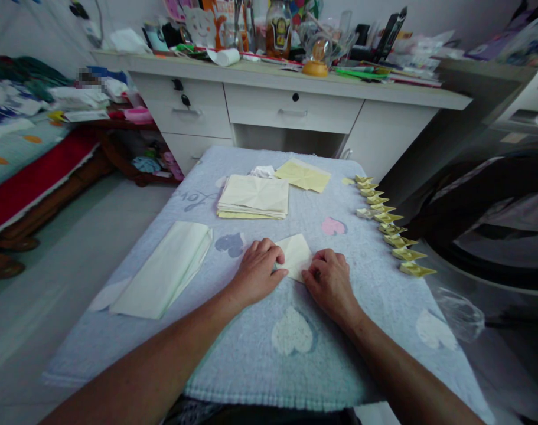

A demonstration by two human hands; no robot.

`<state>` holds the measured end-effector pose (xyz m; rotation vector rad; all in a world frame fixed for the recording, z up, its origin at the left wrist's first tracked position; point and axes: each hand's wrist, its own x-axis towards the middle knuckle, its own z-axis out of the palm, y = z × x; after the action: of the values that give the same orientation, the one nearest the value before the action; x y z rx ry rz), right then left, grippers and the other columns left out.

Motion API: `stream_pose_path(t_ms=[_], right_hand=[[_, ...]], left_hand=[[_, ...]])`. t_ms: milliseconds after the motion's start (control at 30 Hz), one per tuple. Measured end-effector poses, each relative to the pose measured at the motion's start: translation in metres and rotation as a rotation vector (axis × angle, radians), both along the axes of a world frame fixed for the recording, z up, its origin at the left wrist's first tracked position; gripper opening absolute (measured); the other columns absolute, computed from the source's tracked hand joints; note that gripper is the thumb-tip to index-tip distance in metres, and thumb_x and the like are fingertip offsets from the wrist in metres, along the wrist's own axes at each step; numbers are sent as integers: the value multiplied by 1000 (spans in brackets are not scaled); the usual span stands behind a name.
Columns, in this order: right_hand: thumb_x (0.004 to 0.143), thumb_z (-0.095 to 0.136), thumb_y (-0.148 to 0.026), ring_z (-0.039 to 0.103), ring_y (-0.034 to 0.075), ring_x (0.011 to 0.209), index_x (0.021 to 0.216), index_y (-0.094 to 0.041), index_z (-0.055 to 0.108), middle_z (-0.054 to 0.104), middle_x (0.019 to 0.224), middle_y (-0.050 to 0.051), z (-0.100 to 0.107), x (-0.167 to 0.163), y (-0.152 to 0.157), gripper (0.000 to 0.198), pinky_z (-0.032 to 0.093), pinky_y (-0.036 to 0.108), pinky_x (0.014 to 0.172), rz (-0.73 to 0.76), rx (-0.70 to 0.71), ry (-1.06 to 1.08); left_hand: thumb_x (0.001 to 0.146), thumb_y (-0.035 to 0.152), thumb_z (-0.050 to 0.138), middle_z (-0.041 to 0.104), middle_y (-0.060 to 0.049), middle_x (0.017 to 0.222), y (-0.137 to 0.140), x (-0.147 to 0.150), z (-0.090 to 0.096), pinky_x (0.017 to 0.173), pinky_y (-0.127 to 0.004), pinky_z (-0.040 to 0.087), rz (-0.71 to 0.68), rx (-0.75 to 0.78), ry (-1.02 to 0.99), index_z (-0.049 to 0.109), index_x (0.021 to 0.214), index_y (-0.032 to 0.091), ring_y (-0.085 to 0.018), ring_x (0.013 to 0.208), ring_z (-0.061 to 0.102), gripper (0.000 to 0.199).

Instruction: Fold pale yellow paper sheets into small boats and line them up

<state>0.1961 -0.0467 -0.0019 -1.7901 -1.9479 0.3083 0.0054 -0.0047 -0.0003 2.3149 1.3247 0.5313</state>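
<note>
A small folded sheet of pale paper [296,252] lies on the cloth-covered table, between my two hands. My left hand [262,267] pinches its left edge, thumb and fingers closed. At its lower right edge my right hand [329,277] has curled fingers closed on the paper. Beyond them sits a stack of creased cream sheets [253,196], and a loose yellow sheet [303,175] lies to its right. Several small folded paper boats [398,241] stand in a row along the table's right edge. A larger folded pale sheet [165,268] rests on the left.
The table wears a blue cloth with hearts [293,332]. Behind it stands a white desk [293,112] with drawers and a cluttered top. A bed [33,159] is on the left; a front-loading washing machine [494,195] and a clear plastic bag [460,313] are on the right.
</note>
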Motion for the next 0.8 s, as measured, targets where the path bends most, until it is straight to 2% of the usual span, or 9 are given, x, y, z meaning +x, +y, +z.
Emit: stream_pose_path(t_ms=[800], right_hand=[[80,61,-23,45,23,89,63,-19,60,56,93,8,-1,0,0,17,37,39,80,4,19,-51]], left_hand=[[77,24,65,53,-3,95,3,1,-1,87,-35,38,2,13,4,56,85,21,-21,95,48,12]])
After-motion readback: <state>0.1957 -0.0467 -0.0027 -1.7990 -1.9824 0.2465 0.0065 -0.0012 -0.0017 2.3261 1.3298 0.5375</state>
